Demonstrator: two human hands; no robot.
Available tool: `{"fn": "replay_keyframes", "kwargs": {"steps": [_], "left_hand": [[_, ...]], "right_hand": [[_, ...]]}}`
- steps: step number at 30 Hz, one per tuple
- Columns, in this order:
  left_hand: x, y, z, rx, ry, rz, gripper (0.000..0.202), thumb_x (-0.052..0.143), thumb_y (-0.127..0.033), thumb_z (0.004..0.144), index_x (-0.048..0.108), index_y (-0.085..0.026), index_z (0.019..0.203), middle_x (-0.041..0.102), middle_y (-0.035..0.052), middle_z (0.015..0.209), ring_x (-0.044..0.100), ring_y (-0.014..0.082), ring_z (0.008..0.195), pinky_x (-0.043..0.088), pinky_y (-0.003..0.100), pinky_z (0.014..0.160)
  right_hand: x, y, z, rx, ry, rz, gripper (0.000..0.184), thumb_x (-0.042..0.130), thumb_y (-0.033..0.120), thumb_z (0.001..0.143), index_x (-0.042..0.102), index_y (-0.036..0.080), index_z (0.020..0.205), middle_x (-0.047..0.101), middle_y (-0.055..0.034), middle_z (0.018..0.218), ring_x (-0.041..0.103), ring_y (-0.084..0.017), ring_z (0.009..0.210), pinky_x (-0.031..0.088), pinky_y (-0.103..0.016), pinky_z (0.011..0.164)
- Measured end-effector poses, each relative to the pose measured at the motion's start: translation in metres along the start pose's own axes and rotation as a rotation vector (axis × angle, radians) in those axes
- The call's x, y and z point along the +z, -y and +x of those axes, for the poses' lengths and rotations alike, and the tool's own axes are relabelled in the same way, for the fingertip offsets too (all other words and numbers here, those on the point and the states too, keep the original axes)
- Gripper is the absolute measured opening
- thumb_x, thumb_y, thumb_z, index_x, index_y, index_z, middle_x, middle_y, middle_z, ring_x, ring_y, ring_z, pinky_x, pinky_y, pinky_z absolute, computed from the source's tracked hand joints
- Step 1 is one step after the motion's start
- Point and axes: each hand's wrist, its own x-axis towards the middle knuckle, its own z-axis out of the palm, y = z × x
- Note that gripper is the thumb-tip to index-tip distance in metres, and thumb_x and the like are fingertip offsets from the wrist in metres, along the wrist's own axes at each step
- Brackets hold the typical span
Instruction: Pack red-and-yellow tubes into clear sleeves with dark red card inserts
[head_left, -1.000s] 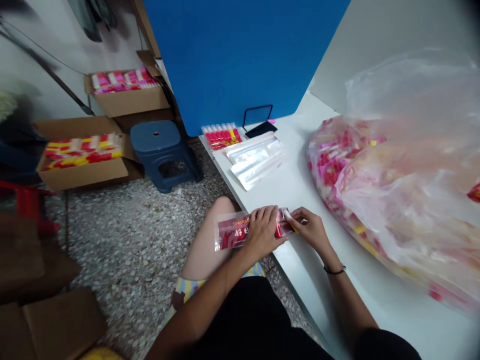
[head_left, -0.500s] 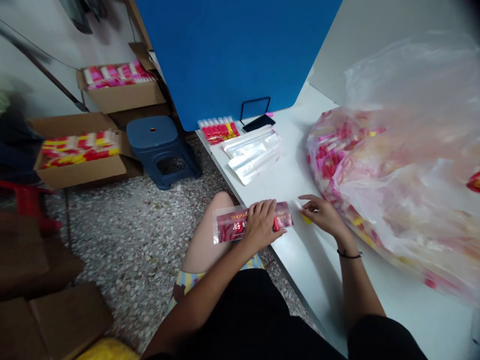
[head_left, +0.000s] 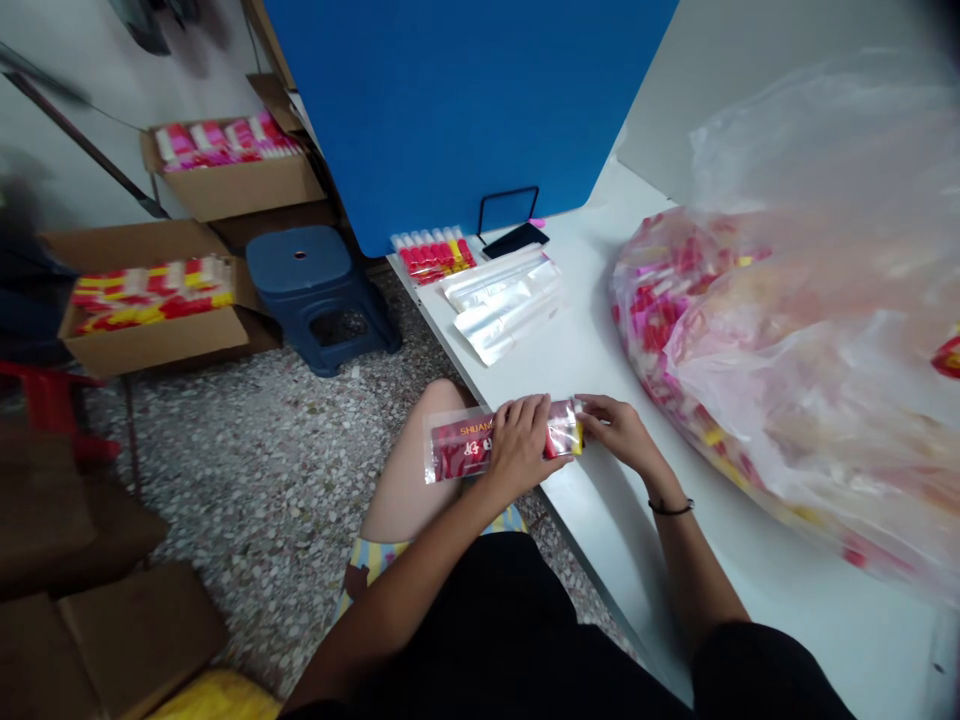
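A dark red printed pouch with clear edges [head_left: 459, 450] lies across the table's edge and over my thigh. My left hand [head_left: 519, 440] rests on it with bent fingers, gripping it near its right end. Red and yellow contents show through the pouch's clear right part. My right hand [head_left: 616, 430] pinches a small yellow-ended piece [head_left: 578, 436] at the pouch's open right end. The fingers hide most of that piece, so its kind is unclear. Several silvery flat pouches [head_left: 502, 310] lie on the table beyond my hands.
A large clear plastic bag [head_left: 795, 400] of red, pink and yellow pieces fills the table's right. Red and yellow tubes [head_left: 433, 258] and a black stand [head_left: 510, 225] sit by a blue board [head_left: 480, 110]. Left are a blue stool [head_left: 304, 270] and filled cartons [head_left: 165, 345].
My right hand has moved left with the yellow piece, bringing it up to the pouch's right end. My left hand stays on the pouch.
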Motion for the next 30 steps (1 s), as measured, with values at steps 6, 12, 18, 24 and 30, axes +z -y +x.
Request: {"fn": "replay_keyframes", "kwargs": {"steps": [6, 12, 18, 24, 30], "left_hand": [[-0.001, -0.001, 0.000, -0.006, 0.012, 0.003, 0.078, 0.059, -0.055, 0.081, 0.030, -0.015, 0.141, 0.046, 0.0148, 0.137, 0.040, 0.0290, 0.127, 0.024, 0.046, 0.109], [-0.001, -0.001, 0.001, -0.005, 0.018, -0.002, 0.078, 0.057, -0.056, 0.081, 0.030, -0.014, 0.141, 0.045, 0.0150, 0.138, 0.039, 0.0293, 0.128, 0.023, 0.046, 0.111], [0.000, -0.001, 0.001, -0.001, 0.018, 0.004, 0.076, 0.055, -0.055, 0.083, 0.030, -0.013, 0.141, 0.045, 0.0145, 0.139, 0.038, 0.0290, 0.129, 0.022, 0.045, 0.111], [0.000, -0.001, 0.001, -0.002, 0.024, 0.011, 0.077, 0.053, -0.057, 0.083, 0.030, -0.012, 0.142, 0.044, 0.0153, 0.139, 0.038, 0.0292, 0.130, 0.022, 0.045, 0.111], [0.001, 0.000, 0.002, 0.010, 0.008, 0.017, 0.078, 0.056, -0.055, 0.082, 0.030, -0.013, 0.142, 0.044, 0.0161, 0.138, 0.039, 0.0301, 0.129, 0.023, 0.046, 0.110]], "right_hand": [[0.007, -0.008, 0.007, -0.001, -0.106, -0.050, 0.040, 0.062, 0.042, 0.076, 0.071, 0.014, 0.101, 0.067, -0.0088, 0.082, 0.063, -0.020, 0.066, 0.055, -0.033, 0.060], [0.014, 0.000, 0.007, 0.035, -0.150, 0.000, 0.037, 0.059, 0.048, 0.079, 0.073, 0.015, 0.089, 0.068, -0.0083, 0.078, 0.063, -0.019, 0.063, 0.054, -0.031, 0.055], [0.012, 0.009, 0.006, 0.009, -0.132, -0.059, 0.036, 0.061, 0.045, 0.079, 0.073, 0.015, 0.094, 0.067, -0.0098, 0.085, 0.064, -0.020, 0.070, 0.053, -0.031, 0.059], [0.010, 0.006, 0.006, 0.023, -0.131, -0.085, 0.031, 0.058, 0.037, 0.080, 0.073, 0.015, 0.096, 0.068, -0.0089, 0.085, 0.064, -0.020, 0.072, 0.054, -0.032, 0.063], [0.015, 0.015, 0.005, -0.037, -0.115, -0.080, 0.031, 0.057, 0.037, 0.080, 0.073, 0.015, 0.095, 0.065, -0.0088, 0.087, 0.063, -0.019, 0.077, 0.054, -0.030, 0.065]]}}
